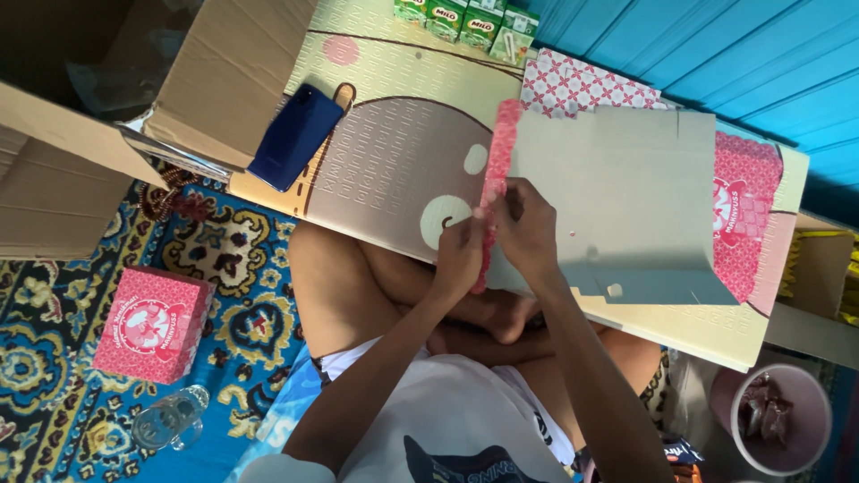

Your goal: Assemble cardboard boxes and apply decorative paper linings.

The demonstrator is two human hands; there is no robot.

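- Held a flat, unfolded carton sheet [626, 206], grey inside and pink patterned outside, over the lap and above a cream play mat [394, 152].
- Pinched the sheet's pink left edge flap with the left hand [458, 255], fingers closed tight on the fold.
- Gripped the same edge just beside it with the right hand [528, 228], thumb and fingers closed on the card.
- Kept both hands touching or nearly touching each other at the flap.
- Lay under the sheet: a second pink carton blank [747, 224], partly covered.
- Rested on the mat to the left: a blue phone [295, 136].
- Stood at the mat's far edge: small green drink cartons [465, 22].
- Sat on the patterned carpet [233, 259], well apart to the left: a finished pink box [152, 324], with a clear glass [170, 419] near it.
- Opened at upper left: a large brown cardboard box [63, 170].
- Stood at lower right: a round pink tub [780, 419].
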